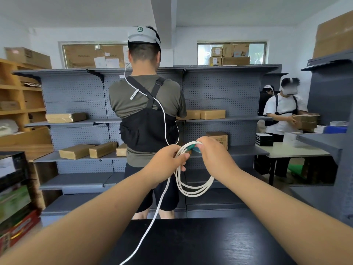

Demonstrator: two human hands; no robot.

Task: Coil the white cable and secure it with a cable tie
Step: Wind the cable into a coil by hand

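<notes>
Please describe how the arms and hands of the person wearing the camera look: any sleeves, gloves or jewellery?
Both arms are bare: no sleeve shows on the left forearm or the right forearm as far as the picture reaches. The left hand and the right hand wear no gloves. No watch, bracelet or ring is visible.

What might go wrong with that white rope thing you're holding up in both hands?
1. The hanging loops of the thin white cable are held only at the top, by the left hand and the right hand. If either grip loosens, the loops may spring apart.
2. Its loose tail trails down across the black table. It could snag or tangle during winding.
</notes>
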